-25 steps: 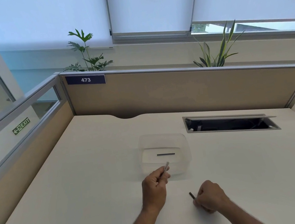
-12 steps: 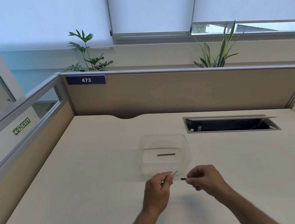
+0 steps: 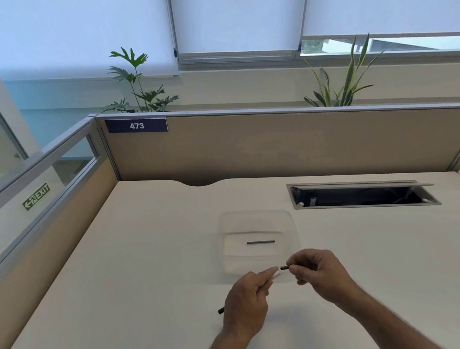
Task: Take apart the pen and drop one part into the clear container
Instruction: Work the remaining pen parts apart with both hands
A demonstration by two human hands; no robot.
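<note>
My left hand (image 3: 248, 300) grips the pale pen barrel (image 3: 275, 274); its dark rear end (image 3: 220, 311) sticks out behind the hand. My right hand (image 3: 316, 273) pinches a small dark pen part (image 3: 284, 268) right at the barrel's front tip. Both hands hover just in front of the clear container (image 3: 257, 241), which sits on the desk and holds one thin dark rod (image 3: 260, 242) lying flat on its bottom.
The cream desk (image 3: 123, 307) is bounded by a tan partition (image 3: 277, 144) at the back and another on the left. An open cable hatch (image 3: 359, 196) lies in the desk to the right of the container. Plants stand behind the partition.
My right hand rose from the desk with the dark part and came left to the barrel's tip. My left hand drew slightly back from the container.
</note>
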